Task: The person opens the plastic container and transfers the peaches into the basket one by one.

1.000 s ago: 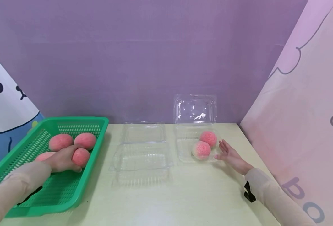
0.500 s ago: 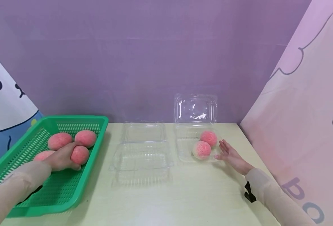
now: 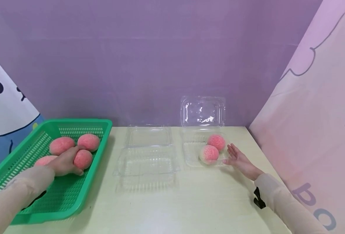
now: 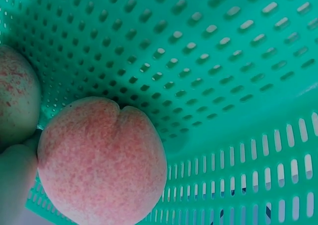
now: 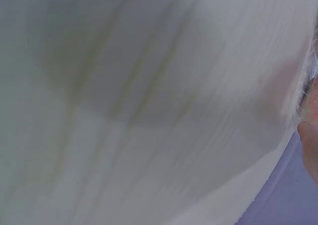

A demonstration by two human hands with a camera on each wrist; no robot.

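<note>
Inside the green basket (image 3: 86, 195) my left hand (image 3: 65, 162) grips a pink peach (image 3: 83, 159), fingers on its far side and thumb on its near side. Other peaches lie close around it: one at the back left (image 3: 62, 145), one at the back right (image 3: 89, 142), and one (image 3: 45, 160) partly behind the hand. The left wrist view has a peach (image 4: 102, 160) large, with a finger (image 4: 17, 185) at its left edge. My right hand (image 3: 241, 164) is held with extended fingers beside a clear clamshell container (image 3: 191, 159) bearing two peaches (image 3: 209, 154). Its wrist view is mostly sleeve (image 5: 149, 111).
A second clear clamshell container (image 3: 146, 162), lid laid back, stands between the basket and the filled container. The filled container's lid (image 3: 202, 112) leans upright against the purple backdrop (image 3: 160, 65). A pink curtain (image 3: 316, 113) bounds the table (image 3: 190, 208) on the right.
Both hands hold nearly the same positions. The head view has shifted very slightly; the left hand stays on the peach in the basket.
</note>
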